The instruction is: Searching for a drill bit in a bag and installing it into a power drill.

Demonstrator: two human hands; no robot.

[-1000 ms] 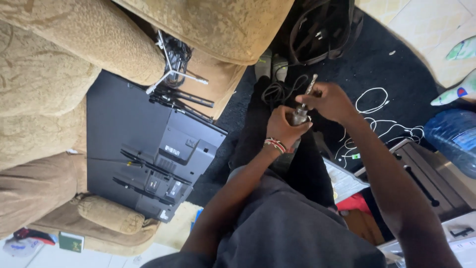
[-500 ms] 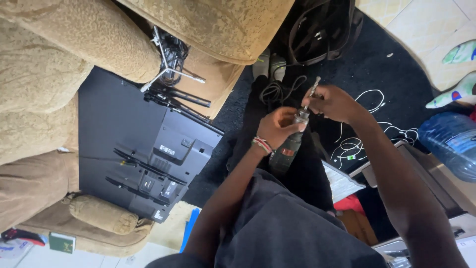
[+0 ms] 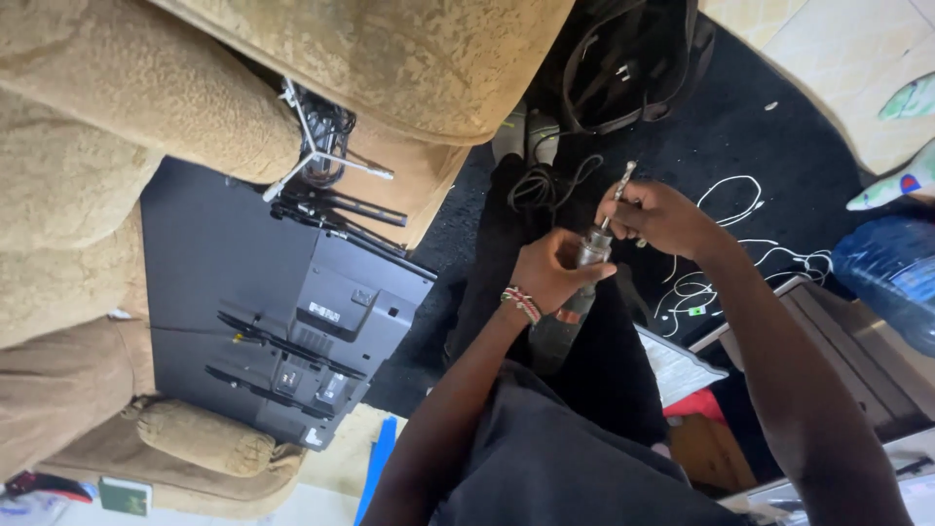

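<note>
My left hand (image 3: pixel 550 273) is wrapped around the metal chuck end of a dark power drill (image 3: pixel 560 326) that rests along my lap. My right hand (image 3: pixel 657 214) pinches a thin drill bit (image 3: pixel 617 190) that sticks up out of the chuck. A beaded band sits on my left wrist (image 3: pixel 521 302). Both hands are close together above my dark trousers.
A flat black television (image 3: pixel 243 302) lies back-up on a tan sofa (image 3: pixel 117 127), with a bracket and cables (image 3: pixel 321 156) beside it. White wire (image 3: pixel 730 234) lies on the dark rug. A blue water bottle (image 3: pixel 891 273) and a grey box (image 3: pixel 847 351) are at right.
The view has shifted a little. My hands stay on the drill; the left hand has slid up around the chuck while the right keeps hold of the bit.
</note>
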